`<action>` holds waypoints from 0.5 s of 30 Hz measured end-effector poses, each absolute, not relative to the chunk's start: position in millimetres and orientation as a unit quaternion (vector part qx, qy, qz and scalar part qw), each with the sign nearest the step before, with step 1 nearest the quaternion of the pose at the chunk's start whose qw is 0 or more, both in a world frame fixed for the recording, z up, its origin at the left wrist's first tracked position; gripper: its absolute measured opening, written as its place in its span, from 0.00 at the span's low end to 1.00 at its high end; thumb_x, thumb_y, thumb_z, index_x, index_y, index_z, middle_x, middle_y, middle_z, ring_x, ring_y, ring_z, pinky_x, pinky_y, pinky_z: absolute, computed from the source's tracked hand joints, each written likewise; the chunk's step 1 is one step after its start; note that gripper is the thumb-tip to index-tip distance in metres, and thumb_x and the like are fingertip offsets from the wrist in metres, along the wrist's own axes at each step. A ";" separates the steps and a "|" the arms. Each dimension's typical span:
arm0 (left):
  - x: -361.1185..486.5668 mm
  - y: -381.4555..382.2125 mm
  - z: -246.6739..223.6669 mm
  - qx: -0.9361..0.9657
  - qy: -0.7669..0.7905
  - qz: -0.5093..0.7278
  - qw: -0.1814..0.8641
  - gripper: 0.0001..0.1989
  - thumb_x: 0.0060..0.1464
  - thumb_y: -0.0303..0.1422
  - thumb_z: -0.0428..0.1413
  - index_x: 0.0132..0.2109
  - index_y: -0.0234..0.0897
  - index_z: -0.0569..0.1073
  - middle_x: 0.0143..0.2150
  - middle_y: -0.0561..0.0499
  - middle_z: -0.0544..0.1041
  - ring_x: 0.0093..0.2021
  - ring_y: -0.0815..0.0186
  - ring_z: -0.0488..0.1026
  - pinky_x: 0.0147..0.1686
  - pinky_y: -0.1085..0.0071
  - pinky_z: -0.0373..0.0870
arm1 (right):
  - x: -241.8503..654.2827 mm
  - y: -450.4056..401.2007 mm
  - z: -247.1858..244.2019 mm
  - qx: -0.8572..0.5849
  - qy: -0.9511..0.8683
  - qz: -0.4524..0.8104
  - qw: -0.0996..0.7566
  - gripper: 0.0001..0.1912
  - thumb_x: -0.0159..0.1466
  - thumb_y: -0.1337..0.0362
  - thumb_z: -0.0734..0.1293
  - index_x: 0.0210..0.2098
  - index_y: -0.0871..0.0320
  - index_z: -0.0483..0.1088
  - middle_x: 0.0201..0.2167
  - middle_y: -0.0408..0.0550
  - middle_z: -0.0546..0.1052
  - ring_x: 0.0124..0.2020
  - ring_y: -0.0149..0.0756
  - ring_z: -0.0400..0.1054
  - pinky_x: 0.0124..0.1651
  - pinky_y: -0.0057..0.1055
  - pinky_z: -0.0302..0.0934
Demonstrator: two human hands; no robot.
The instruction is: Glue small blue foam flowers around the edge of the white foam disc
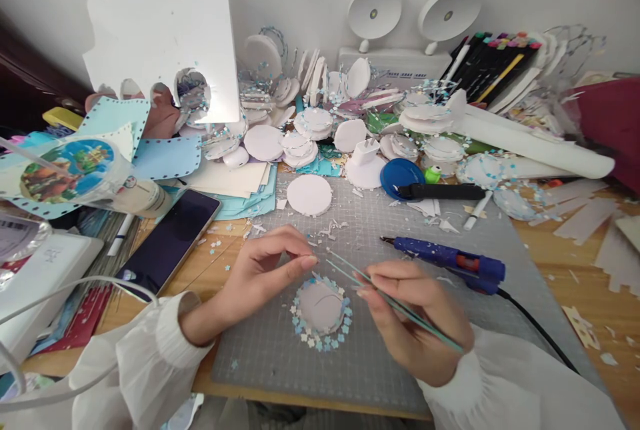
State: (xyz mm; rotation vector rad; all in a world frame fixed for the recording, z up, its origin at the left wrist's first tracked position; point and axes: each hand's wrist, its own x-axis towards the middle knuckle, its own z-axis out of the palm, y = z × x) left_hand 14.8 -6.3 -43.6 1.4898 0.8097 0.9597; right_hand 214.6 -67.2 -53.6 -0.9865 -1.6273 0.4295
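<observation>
My right hand (pixel 417 323) holds a pair of thin teal tweezers (pixel 400 305), whose tips point up and left. My left hand (pixel 273 277) is pinched, thumb against finger, just left of the tweezer tips; what it grips, if anything, is too small to make out. Below both hands lies a white disc (pixel 320 307) ringed with small blue and white flowers (pixel 325 342), flat on the grey cutting mat (pixel 270 360). Farther back on the mat is a plain white disc (pixel 309 195).
A blue glue gun (pixel 450 260) with a black cord lies right of centre. At the left are a phone (pixel 170 240) and a lidded cup (pixel 85 167). Piled white discs (pixel 265 143), a blue round lid (pixel 401 179) and a white lamp (pixel 395 60) stand behind.
</observation>
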 end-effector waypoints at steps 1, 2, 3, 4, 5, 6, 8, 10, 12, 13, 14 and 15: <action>14.4 -6.3 -43.4 0.634 0.344 0.407 0.561 0.05 0.53 0.24 0.59 0.32 0.36 0.79 0.30 0.50 0.74 0.33 0.68 0.69 0.35 0.73 0.66 | 214.2 -66.8 -53.7 -0.425 -0.666 0.201 0.579 0.16 0.56 0.78 0.67 0.40 0.55 0.68 0.33 0.47 0.77 0.34 0.35 0.75 0.33 0.31 0.70; 14.0 -6.3 -43.2 0.635 0.343 0.405 0.561 0.05 0.53 0.24 0.59 0.33 0.37 0.79 0.30 0.50 0.74 0.33 0.68 0.69 0.35 0.73 0.66 | 213.8 -66.1 -53.5 -0.426 -0.644 0.223 0.594 0.14 0.57 0.78 0.67 0.39 0.55 0.68 0.32 0.47 0.77 0.33 0.36 0.74 0.31 0.31 0.70; 13.7 -6.4 -43.1 0.638 0.340 0.401 0.563 0.05 0.53 0.24 0.59 0.33 0.37 0.80 0.31 0.50 0.74 0.33 0.68 0.69 0.35 0.73 0.66 | 213.5 -65.3 -53.2 -0.424 -0.628 0.248 0.604 0.13 0.57 0.78 0.66 0.38 0.55 0.68 0.30 0.46 0.76 0.32 0.36 0.73 0.30 0.31 0.69; 13.5 -6.5 -43.0 0.641 0.337 0.396 0.565 0.06 0.54 0.24 0.59 0.34 0.37 0.80 0.31 0.49 0.74 0.34 0.67 0.70 0.36 0.73 0.66 | 213.3 -64.4 -52.8 -0.418 -0.614 0.273 0.612 0.12 0.58 0.78 0.66 0.37 0.56 0.69 0.29 0.46 0.75 0.31 0.35 0.72 0.29 0.31 0.68; 13.3 -6.7 -42.9 0.643 0.333 0.392 0.567 0.07 0.54 0.24 0.58 0.35 0.37 0.80 0.32 0.49 0.75 0.34 0.67 0.70 0.36 0.72 0.66 | 213.3 -63.6 -52.4 -0.414 -0.601 0.295 0.616 0.11 0.58 0.77 0.65 0.37 0.56 0.69 0.28 0.45 0.74 0.30 0.34 0.72 0.28 0.30 0.68; 13.2 -6.9 -43.0 0.646 0.329 0.389 0.569 0.07 0.54 0.24 0.58 0.35 0.37 0.80 0.32 0.49 0.75 0.34 0.67 0.70 0.36 0.72 0.66 | 213.3 -63.0 -52.2 -0.410 -0.593 0.313 0.618 0.11 0.58 0.77 0.65 0.36 0.56 0.69 0.28 0.45 0.74 0.29 0.33 0.71 0.27 0.30 0.67; 12.9 -7.3 -43.2 0.649 0.318 0.387 0.573 0.07 0.55 0.24 0.58 0.36 0.37 0.81 0.33 0.48 0.75 0.35 0.67 0.70 0.36 0.72 0.67 | 213.4 -62.5 -51.9 -0.408 -0.586 0.330 0.617 0.10 0.58 0.77 0.65 0.35 0.57 0.69 0.27 0.44 0.73 0.28 0.32 0.70 0.26 0.28 0.66; 12.7 -7.8 -43.8 0.652 0.309 0.387 0.575 0.07 0.55 0.24 0.58 0.37 0.38 0.80 0.33 0.48 0.75 0.35 0.66 0.71 0.36 0.72 0.67 | 213.6 -62.8 -51.9 -0.408 -0.591 0.335 0.610 0.10 0.58 0.77 0.66 0.34 0.57 0.69 0.27 0.44 0.73 0.29 0.32 0.70 0.27 0.28 0.65; 12.4 -8.2 -44.9 0.657 0.302 0.385 0.573 0.08 0.55 0.24 0.57 0.38 0.38 0.80 0.34 0.48 0.75 0.35 0.66 0.71 0.36 0.71 0.68 | 213.9 -63.6 -51.9 -0.406 -0.597 0.336 0.604 0.10 0.58 0.78 0.66 0.34 0.57 0.69 0.27 0.44 0.73 0.30 0.32 0.70 0.27 0.28 0.66; 12.3 -8.3 -45.7 0.661 0.300 0.385 0.569 0.07 0.55 0.24 0.57 0.38 0.37 0.80 0.34 0.48 0.75 0.35 0.66 0.71 0.36 0.71 0.68 | 213.9 -64.0 -52.0 -0.406 -0.599 0.337 0.602 0.10 0.58 0.78 0.66 0.34 0.57 0.69 0.27 0.44 0.73 0.30 0.32 0.70 0.27 0.28 0.66; 12.2 -8.3 -46.6 0.666 0.297 0.387 0.564 0.07 0.55 0.24 0.57 0.38 0.37 0.80 0.33 0.47 0.75 0.35 0.66 0.71 0.36 0.71 0.68 | 213.9 -64.4 -52.0 -0.405 -0.600 0.339 0.601 0.10 0.58 0.78 0.66 0.34 0.57 0.69 0.27 0.44 0.73 0.30 0.32 0.70 0.27 0.28 0.66; 12.1 -8.3 -47.5 0.672 0.293 0.390 0.557 0.07 0.55 0.23 0.57 0.38 0.36 0.80 0.33 0.47 0.75 0.35 0.66 0.71 0.35 0.71 0.68 | 213.8 -64.8 -52.0 -0.405 -0.599 0.342 0.600 0.10 0.58 0.78 0.66 0.34 0.57 0.69 0.26 0.44 0.73 0.30 0.32 0.70 0.27 0.28 0.66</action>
